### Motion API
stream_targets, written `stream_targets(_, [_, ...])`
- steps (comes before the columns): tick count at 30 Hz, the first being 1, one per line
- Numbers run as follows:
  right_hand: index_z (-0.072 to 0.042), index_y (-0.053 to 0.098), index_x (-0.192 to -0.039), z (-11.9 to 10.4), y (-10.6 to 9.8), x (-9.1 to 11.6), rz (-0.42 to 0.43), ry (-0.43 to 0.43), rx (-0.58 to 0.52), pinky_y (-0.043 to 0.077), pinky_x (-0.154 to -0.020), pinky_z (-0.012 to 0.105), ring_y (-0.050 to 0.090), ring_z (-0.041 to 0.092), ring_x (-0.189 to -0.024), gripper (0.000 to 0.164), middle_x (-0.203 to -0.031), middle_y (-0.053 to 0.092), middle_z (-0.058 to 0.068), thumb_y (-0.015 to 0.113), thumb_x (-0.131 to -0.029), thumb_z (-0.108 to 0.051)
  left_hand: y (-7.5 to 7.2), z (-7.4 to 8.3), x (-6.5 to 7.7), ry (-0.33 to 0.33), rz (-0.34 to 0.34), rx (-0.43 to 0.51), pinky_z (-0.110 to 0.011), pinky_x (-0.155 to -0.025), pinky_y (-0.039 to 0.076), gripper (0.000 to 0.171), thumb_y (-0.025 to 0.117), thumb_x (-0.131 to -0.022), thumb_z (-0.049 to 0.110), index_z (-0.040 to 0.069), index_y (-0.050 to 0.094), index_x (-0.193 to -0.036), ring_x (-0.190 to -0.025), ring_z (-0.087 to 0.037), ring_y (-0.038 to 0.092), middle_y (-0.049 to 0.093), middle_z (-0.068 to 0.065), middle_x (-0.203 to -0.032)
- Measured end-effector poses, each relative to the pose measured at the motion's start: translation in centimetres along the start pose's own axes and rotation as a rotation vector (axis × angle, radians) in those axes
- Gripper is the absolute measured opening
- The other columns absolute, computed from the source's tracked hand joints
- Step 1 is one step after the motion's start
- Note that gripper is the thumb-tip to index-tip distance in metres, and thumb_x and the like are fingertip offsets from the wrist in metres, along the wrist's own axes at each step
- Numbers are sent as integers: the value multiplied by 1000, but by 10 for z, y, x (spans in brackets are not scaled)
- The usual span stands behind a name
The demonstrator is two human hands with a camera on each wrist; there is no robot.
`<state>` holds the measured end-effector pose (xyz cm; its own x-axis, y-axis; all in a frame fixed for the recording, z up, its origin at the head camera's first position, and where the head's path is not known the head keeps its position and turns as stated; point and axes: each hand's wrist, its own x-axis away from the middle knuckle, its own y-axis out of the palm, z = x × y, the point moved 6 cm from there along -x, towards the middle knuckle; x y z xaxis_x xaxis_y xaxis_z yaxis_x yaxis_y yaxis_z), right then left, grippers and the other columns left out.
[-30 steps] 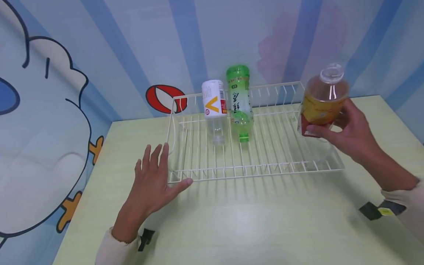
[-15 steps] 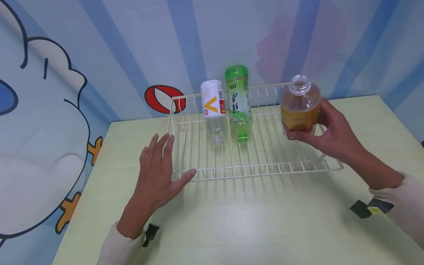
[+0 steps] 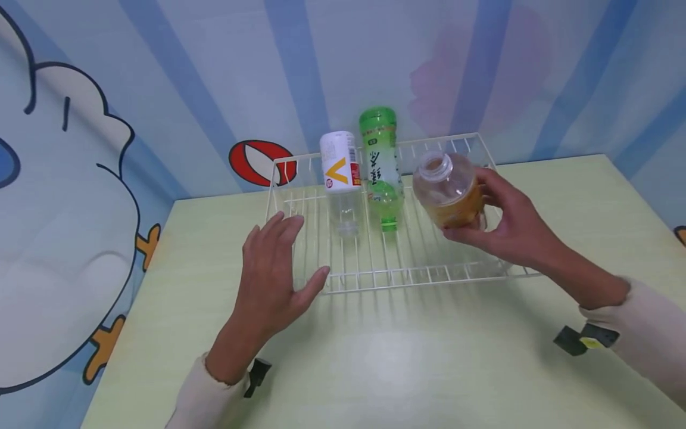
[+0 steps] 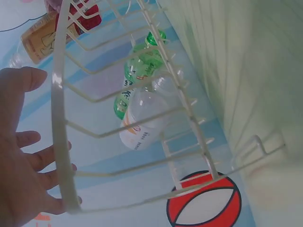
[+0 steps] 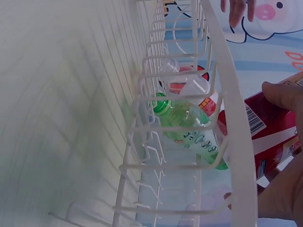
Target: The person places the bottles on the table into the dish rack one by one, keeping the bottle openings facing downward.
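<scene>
My right hand grips a clear plastic bottle with a yellow and red label, held over the right half of a white wire basket. The bottle's open neck tips up and to the left; its red lower label shows in the right wrist view. Inside the basket, a green-capped bottle and a white-labelled bottle lean side by side against the back, necks down. My left hand spreads its fingers, holding nothing, at the basket's front left corner.
The basket stands on a pale green table. Behind it rises a blue striped wall with cartoon figures. Each sleeve carries a small dark device, such as the right one.
My right hand has carried the bottle leftward from the basket's right end, and its neck now tips further left. My left hand has shifted slightly right and up.
</scene>
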<state>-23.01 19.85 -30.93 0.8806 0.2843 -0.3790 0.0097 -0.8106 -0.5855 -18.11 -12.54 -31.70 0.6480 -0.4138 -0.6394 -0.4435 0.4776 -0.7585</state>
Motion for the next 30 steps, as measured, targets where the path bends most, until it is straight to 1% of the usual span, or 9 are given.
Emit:
stream_targets(4, [-20, 44, -148, -7, 5, -1, -5, -74, 52, 42, -87, 23, 48, 9, -115, 91, -133, 55, -2, 89, -71, -6, -1, 10, -5, 32, 17, -4, -70, -106, 27, 82, 81, -78, 31, 1, 40, -142, -139, -39, 38, 50, -20, -140])
stream_targets(6, [-20, 45, -148, -11, 7, -2, -12, -105, 79, 43, -83, 26, 47, 9, -111, 91, -132, 55, -1, 90, -70, -7, -2, 16, -7, 51, 24, -7, -70, -106, 28, 83, 82, -77, 32, 1, 40, -142, -139, -39, 38, 50, -19, -139])
stream_targets(8, [-20, 45, -147, -15, 10, -2, -26, -133, 111, 44, -81, 28, 47, 11, -109, 91, -130, 55, 0, 91, -69, -9, -3, 21, -11, 69, 30, -6, -70, -106, 29, 83, 83, -76, 32, 2, 40, -141, -139, -39, 38, 50, -19, -138])
stream_targets(10, [-21, 46, -147, -18, 14, -2, -40, -155, 131, 46, -83, 32, 48, 13, -111, 91, -129, 54, 0, 91, -69, -10, -3, 26, -14, 86, 33, 7, -69, -106, 29, 84, 83, -75, 34, 2, 41, -140, -138, -39, 39, 51, -18, -138])
stream_targets(14, [-20, 47, -145, -24, 22, -4, -60, -195, 143, 51, -89, 45, 50, 19, -117, 91, -130, 53, 3, 92, -68, -9, -2, 34, -21, 101, 22, 49, -67, -108, 28, 88, 83, -72, 39, 2, 41, -140, -138, -37, 39, 50, -16, -139])
stream_targets(17, [-19, 47, -144, -29, 28, -4, -74, -205, 154, 52, -89, 50, 49, 23, -120, 91, -130, 52, 5, 93, -67, -8, -1, 39, -26, 112, 7, 70, -66, -110, 25, 92, 83, -71, 44, 3, 39, -141, -139, -35, 38, 50, -15, -139])
stream_targets(22, [-22, 48, -144, -35, 35, -3, -88, -226, 232, 53, -87, 51, 46, 27, -123, 92, -131, 50, 7, 94, -65, -10, 1, 48, -32, 130, -15, 88, -65, -111, 25, 102, 84, -68, 50, 4, 33, -144, -141, -33, 36, 48, -15, -142])
stream_targets(26, [-23, 50, -143, -39, 40, -3, -93, -262, 283, 52, -86, 51, 47, 28, -120, 91, -129, 51, 7, 94, -64, -11, 1, 56, -36, 167, 15, 106, -64, -112, 23, 105, 85, -67, 50, 5, 31, -145, -142, -34, 36, 46, -16, -144])
stream_targets(30, [-24, 51, -143, -42, 46, -3, -108, -287, 347, 51, -87, 51, 48, 28, -119, 92, -129, 52, 7, 95, -64, -14, 1, 61, -37, 198, 44, 82, -64, -112, 23, 101, 86, -67, 49, 7, 34, -144, -140, -34, 37, 45, -17, -146])
